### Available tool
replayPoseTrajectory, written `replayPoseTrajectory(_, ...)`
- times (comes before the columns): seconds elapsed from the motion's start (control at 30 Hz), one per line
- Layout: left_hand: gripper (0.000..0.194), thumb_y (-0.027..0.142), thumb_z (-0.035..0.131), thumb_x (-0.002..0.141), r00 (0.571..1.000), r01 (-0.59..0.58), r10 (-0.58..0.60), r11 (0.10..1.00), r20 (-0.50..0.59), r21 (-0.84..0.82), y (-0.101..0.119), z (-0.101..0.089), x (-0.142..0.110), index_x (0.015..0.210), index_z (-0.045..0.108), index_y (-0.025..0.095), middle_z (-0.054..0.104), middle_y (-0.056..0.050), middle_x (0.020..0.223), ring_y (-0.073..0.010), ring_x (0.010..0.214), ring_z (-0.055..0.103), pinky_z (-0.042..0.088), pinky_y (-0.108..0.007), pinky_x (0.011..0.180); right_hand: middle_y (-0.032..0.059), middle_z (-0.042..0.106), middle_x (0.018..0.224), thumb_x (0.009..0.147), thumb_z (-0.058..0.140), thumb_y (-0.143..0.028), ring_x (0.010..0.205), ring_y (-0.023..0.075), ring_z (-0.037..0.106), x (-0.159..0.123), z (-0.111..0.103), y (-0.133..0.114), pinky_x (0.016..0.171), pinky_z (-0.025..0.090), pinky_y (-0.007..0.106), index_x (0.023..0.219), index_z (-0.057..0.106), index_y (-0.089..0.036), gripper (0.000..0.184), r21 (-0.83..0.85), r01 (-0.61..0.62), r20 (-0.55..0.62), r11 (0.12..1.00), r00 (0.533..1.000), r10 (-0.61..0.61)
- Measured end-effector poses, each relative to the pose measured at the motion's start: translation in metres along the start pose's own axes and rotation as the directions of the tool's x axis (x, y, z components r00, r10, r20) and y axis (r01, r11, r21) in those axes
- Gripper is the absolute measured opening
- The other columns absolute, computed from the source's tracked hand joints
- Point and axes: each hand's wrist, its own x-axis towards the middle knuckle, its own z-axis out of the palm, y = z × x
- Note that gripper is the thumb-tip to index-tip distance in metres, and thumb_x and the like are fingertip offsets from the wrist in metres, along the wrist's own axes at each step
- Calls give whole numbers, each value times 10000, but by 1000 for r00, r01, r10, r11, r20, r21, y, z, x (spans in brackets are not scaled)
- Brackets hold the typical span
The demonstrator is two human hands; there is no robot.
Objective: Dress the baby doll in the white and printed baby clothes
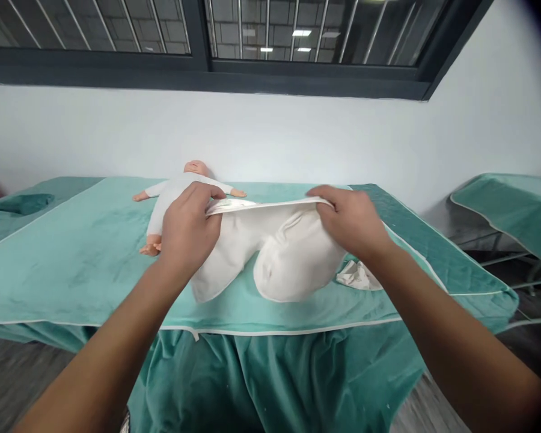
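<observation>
White cloth point(302, 258), perhaps trousers, hangs between left hand point(192, 222) and right hand point(354, 219), each pinching its top edge.

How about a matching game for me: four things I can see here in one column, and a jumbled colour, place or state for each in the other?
Things:
1. Doll
2. White garment
3. Small cloth
4. Window frame

Colour, place or state:
A. Crumpled on the green cover
B. Dark grey
C. Held up between the left fingers and the right fingers
D. Lying near the white wall, arms spread

Pairs: 1-D, 2-C, 3-A, 4-B
</observation>
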Motion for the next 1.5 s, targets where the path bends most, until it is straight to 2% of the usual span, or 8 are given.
replayPoseTrajectory(0.2,293,118,498,824,998,64,-65,998,-27,-21,1,2,1,1049,639,243,718,-20,1059,-203,935,645,498,-329,854,33,662,951,817,526,-248,771,181,570,1,35,19,683,385,294,859,643,-219,127,69,-37,41,997,999,35)
replayPoseTrajectory(0.43,218,260,563,835,927,376,-374,921,40,-106,-46,25,-8,1020,672,228,730,-14,979,-200,904,648,502,-291,795,-6,614,738,790,570,-279,700,174,541,2,61,73,629,368,265,871,597,-220,104,195,-282,-4,939,957,288)
replayPoseTrajectory(0.57,234,226,549,847,957,290,-289,957,-40,20,-60,29,7,1044,677,233,727,-8,1010,-208,949,635,482,-327,885,11,683,837,819,552,-259,734,189,584,16,45,79,636,388,273,987,657,-252,198,50,-258,89,965,963,253)
replayPoseTrajectory(0.67,230,241,525,881,967,225,-242,958,80,179,-69,38,32,1058,671,253,720,-23,992,-246,942,636,484,-382,862,14,711,862,846,585,-341,724,196,597,45,39,87,626,399,281,957,698,-274,172,-100,-263,291,960,915,281)
replayPoseTrajectory(0.87,311,206,430,929,947,110,-241,865,213,490,-75,116,45,1175,617,166,634,-173,1174,-347,1068,599,494,-453,827,158,677,1174,906,499,-209,1001,303,615,74,109,89,787,451,382,1202,642,-177,330,-437,-160,192,885,945,266)
replayPoseTrajectory(1.0,380,54,352,897,871,-80,-95,940,482,330,-62,181,9,1131,643,130,635,-177,1210,-311,1175,565,457,-448,969,188,595,1331,951,387,-117,1156,287,563,52,184,73,950,431,384,1284,584,-120,387,-392,76,275,917,961,38)
replayPoseTrajectory(1.27,416,242,428,932,729,350,-448,894,518,281,-69,246,28,1273,579,58,586,-220,1377,-344,1330,506,377,-463,1123,216,382,1571,1017,354,-302,1437,325,367,51,255,68,1160,298,440,1449,434,-21,521,-387,-224,293,894,890,350)
replayPoseTrajectory(1.5,558,289,358,962,721,548,-605,796,338,256,-67,263,46,1420,406,-26,441,-263,1506,-338,1449,364,338,-420,1166,166,159,1669,1005,337,-306,1515,305,223,68,260,75,1181,284,433,1558,275,-49,612,-305,-116,291,945,934,208)
